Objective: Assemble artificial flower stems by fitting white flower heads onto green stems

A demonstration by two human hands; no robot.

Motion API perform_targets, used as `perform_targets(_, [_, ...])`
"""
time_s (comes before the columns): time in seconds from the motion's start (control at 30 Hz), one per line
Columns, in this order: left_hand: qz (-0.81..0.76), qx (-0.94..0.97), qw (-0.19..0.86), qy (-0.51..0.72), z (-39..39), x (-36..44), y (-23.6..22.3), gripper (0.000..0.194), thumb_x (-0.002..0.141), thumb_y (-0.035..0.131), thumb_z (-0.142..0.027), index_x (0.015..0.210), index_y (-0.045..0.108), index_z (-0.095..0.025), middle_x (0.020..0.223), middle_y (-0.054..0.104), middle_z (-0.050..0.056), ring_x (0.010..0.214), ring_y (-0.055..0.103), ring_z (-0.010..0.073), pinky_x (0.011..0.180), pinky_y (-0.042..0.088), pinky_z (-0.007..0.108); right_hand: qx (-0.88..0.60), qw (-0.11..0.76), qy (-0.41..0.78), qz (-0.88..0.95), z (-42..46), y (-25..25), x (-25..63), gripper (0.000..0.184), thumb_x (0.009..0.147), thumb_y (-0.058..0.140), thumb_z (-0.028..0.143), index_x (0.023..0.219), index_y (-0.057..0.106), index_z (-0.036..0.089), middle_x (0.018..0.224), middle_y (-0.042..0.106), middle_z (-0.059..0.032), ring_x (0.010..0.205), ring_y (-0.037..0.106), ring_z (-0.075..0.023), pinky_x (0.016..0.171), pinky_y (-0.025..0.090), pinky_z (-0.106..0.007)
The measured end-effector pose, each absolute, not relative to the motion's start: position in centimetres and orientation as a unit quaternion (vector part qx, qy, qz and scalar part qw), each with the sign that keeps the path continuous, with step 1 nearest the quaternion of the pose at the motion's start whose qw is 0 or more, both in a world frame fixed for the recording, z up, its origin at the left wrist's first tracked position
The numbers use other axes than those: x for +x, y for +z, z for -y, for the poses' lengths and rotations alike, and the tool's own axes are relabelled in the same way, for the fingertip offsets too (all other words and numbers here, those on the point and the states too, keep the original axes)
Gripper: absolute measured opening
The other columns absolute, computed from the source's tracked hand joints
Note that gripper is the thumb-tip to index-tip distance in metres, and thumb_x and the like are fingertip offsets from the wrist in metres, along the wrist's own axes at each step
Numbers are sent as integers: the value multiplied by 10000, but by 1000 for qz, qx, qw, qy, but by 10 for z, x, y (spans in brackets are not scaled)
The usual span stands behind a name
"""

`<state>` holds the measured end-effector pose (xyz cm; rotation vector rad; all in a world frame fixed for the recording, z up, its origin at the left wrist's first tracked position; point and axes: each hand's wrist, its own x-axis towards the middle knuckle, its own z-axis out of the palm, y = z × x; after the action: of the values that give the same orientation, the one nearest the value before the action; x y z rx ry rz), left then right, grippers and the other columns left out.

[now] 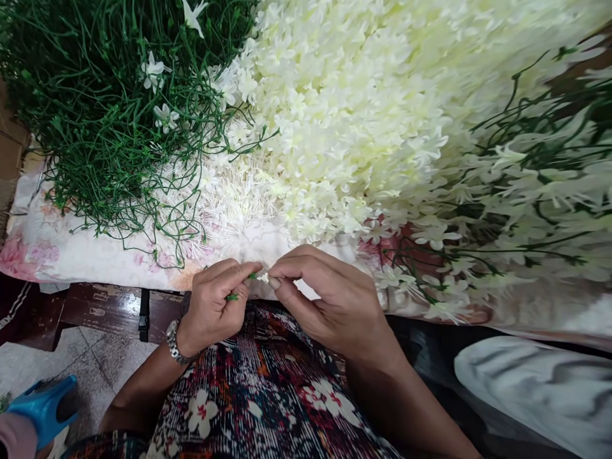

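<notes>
- The left hand (213, 306) is curled nearly closed, thumb and forefinger pressed together on a thin green stem (233, 296); a short length of the stem shows under the fingers; a metal wristwatch (174, 343) sits on its wrist.
- The right hand (329, 299) is likewise pinched, thumb and forefinger tips meeting on a tiny white blossom (262, 277); its other fingers fold loosely beneath.
- The blossom sits between the two hands' fingertips, at the tip of the stem, just above the lap; it is too small to make out its petals.
- Just beyond the hands a floral cloth (71, 255) covers the worktop; on it, straight ahead, lies a big heap of loose cream-white artificial flowers (344, 108).
- Beyond the left hand lies a tangle of bare green stems (95, 108); beyond the right hand, blurred, lie stems with flowers already on them (526, 191).
- Below the hands is a patterned skirt (268, 395).
</notes>
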<state>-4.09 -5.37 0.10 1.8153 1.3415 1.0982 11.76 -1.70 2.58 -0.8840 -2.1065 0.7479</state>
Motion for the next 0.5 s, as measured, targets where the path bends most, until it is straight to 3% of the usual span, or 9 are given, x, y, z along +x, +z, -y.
perform_targets(0.3, [-500,729,282,372,52,-40,2,269,719,432,-52,932,571,-141,630,507,12,578,456,113,517,373,233,-330,317,188,869,15,24,117,81,748,491,80,795,513,143,688,558,-45,682,514,-127,613,436,-252])
perform_targets(0.5, [-496,755,266,338,47,-40,-2,156,693,408,-44,599,455,-160,526,350,-29,509,335,95,476,270,235,-334,294,202,873,14,16,118,64,771,457,109,794,493,157,699,541,-40,693,509,-130,618,445,-262])
